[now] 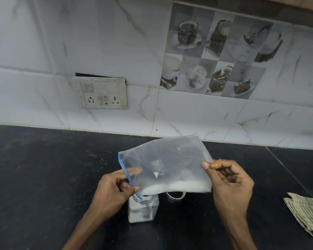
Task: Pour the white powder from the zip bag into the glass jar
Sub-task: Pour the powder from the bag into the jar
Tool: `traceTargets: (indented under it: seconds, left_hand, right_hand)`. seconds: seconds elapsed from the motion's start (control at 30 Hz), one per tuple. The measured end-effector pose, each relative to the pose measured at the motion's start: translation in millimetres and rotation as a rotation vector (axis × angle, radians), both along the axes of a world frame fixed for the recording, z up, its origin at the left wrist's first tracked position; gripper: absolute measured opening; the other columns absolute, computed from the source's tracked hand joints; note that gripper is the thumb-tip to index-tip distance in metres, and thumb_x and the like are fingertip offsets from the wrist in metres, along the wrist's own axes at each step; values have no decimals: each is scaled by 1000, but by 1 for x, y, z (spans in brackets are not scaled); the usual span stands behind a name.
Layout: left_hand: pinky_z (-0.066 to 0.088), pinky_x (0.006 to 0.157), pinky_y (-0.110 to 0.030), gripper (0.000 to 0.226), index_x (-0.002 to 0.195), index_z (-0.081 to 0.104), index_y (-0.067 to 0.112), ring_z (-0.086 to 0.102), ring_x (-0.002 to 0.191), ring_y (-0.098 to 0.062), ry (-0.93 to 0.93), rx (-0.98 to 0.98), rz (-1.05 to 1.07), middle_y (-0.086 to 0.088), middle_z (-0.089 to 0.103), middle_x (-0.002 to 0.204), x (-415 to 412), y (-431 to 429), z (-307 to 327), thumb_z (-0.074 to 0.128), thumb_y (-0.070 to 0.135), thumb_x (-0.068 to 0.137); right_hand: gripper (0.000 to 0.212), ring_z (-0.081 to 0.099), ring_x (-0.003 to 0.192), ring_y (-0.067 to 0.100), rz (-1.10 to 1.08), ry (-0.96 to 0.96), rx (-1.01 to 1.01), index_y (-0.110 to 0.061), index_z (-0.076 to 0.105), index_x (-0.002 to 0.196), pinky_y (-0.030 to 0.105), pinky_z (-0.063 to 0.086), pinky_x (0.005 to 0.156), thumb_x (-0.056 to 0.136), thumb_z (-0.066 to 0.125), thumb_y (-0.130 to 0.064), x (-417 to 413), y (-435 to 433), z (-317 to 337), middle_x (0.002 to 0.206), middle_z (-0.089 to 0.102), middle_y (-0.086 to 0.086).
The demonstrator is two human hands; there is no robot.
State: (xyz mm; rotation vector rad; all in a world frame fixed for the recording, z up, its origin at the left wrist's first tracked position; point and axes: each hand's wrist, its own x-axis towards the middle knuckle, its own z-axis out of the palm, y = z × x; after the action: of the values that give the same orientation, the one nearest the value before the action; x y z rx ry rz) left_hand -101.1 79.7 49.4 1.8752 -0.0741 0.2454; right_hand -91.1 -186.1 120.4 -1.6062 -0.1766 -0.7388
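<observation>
Zip bag (pixel 167 165) tilted, both hands pinching

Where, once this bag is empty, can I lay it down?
Bare counter lies left of the left hand, up to the wall; a narrower strip between right hand and folded cloth. Crowded around the glass jar and metal ring under the zip bag.

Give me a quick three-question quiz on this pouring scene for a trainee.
1. True or false: the left hand and the right hand both hold the zip bag.
2. Which edge sits at the glass jar mouth? A) blue zip edge B) sealed bottom edge
3. Fill in: in the picture, the folded cloth lies to the jar's ____.
Key: 1 true; 2 A; 3 right.
</observation>
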Motion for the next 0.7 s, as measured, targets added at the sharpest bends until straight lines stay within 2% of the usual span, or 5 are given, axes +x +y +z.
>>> traceTargets:
  seconds: [0.13,0.27,0.57,0.7]
  left_hand:
    - [56,61,-14,56,103,75,40,61,53,2,9,-1,-3,29,75,102,0,0,-1,84,-6,73]
    - [54,59,-13,56,104,75,39,61,53,3,8,-7,-1,24,78,89,-1,1,-4,84,-6,73]
    - [53,59,-11,56,103,77,38,60,52,3,7,-16,-3,25,76,102,1,1,-5,83,-8,72]
    - [52,58,-11,57,102,76,40,59,52,4,9,-22,6,22,78,89,2,1,-7,84,-7,72]
  right_hand:
    - [26,71,74,4,10,7,6,-26,71,76,11,55,68,75,80,-1,0,0,1,79,75,-7]
    - [29,71,73,3,-9,4,-17,-26,71,76,11,55,68,75,80,2,0,1,0,79,74,-9]
    - [28,72,74,5,24,19,-28,-27,72,76,11,55,68,74,80,0,-2,3,1,79,75,-8]
    - [27,72,72,3,3,17,22,-23,71,74,11,55,68,74,80,2,-2,3,1,78,75,-6]
